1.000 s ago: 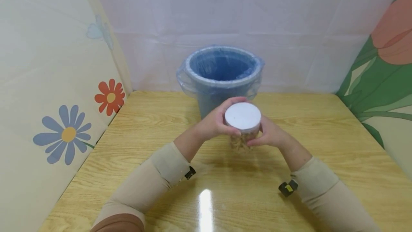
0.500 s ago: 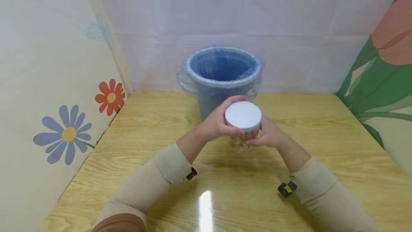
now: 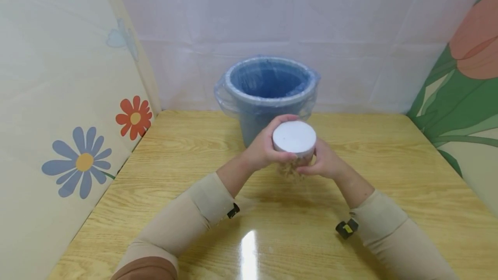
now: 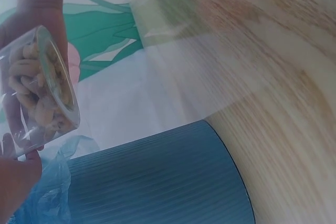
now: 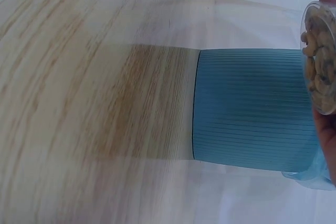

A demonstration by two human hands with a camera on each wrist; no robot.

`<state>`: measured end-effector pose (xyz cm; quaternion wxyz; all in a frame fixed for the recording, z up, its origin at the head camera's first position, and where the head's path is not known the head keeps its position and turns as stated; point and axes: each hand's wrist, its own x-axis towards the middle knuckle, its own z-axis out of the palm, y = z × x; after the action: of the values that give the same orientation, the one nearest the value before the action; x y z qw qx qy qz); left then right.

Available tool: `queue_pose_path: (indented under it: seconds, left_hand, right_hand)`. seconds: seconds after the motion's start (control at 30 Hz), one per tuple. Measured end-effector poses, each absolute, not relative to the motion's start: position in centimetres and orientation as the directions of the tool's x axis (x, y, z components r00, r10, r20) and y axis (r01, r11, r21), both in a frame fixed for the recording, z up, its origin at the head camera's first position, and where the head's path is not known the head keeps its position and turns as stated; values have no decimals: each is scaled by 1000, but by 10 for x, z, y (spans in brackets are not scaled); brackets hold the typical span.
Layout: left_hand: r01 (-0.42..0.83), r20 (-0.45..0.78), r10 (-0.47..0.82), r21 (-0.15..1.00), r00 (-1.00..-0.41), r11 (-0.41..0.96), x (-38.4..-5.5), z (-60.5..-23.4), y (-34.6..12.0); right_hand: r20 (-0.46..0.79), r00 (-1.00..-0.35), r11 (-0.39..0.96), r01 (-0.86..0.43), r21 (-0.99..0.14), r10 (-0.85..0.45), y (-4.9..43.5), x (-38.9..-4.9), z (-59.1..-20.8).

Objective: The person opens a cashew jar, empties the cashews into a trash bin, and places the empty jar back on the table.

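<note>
A clear jar of cashew-like nuts point(image 4: 37, 90) with a round white lid point(image 3: 294, 136) is held above the wooden table, in front of the bucket. My left hand point(image 3: 268, 147) grips the left side of the jar at its lid, fingers round the far side and thumb along the near rim. Lower on the right, my right hand point(image 3: 327, 161) holds the clear body, its thumb across the front. In the right wrist view the jar's base point(image 5: 319, 59) shows at the right edge, with nuts lying against it. The lid appears seated on top.
Behind the hands stands a blue ribbed bucket point(image 3: 268, 118), lined with a thin blue plastic bag point(image 3: 223, 96) folded over its rim. The wood-grain table point(image 3: 186, 141) meets a white backdrop point(image 3: 342, 55) at the rear. Flower-printed panels point(image 3: 43, 98) flank it.
The jar has risen slightly, with its lid a little higher in the head view. Both hands keep their hold, and the left forearm has shifted slightly right. The bucket stays put.
</note>
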<state>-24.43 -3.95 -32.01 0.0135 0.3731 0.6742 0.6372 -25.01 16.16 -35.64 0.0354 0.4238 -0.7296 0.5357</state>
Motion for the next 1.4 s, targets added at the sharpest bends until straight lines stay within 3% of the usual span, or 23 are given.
queue_pose_path:
  seconds: [0.27, 0.8, 1.17, 1.4]
  left_hand:
    - [515, 485, 489, 853, -725, -82, -244, -322, -38]
    - [577, 526, 384, 817, -759, 23, -242, -325, -36]
    - [537, 489, 298, 838, -820, 101, -235, -323, -29]
    - [543, 493, 309, 834, -813, 99, -236, -326, -31]
  right_hand:
    - [520, -631, 65, -670, -740, -576, 161, -251, -357]
    - [541, -676, 135, -678, -722, -500, 154, -247, -358]
    - [486, -757, 171, -600, -782, -437, 152, -246, -360]
    - [455, -765, 162, -574, -802, -457, 153, -248, -359]
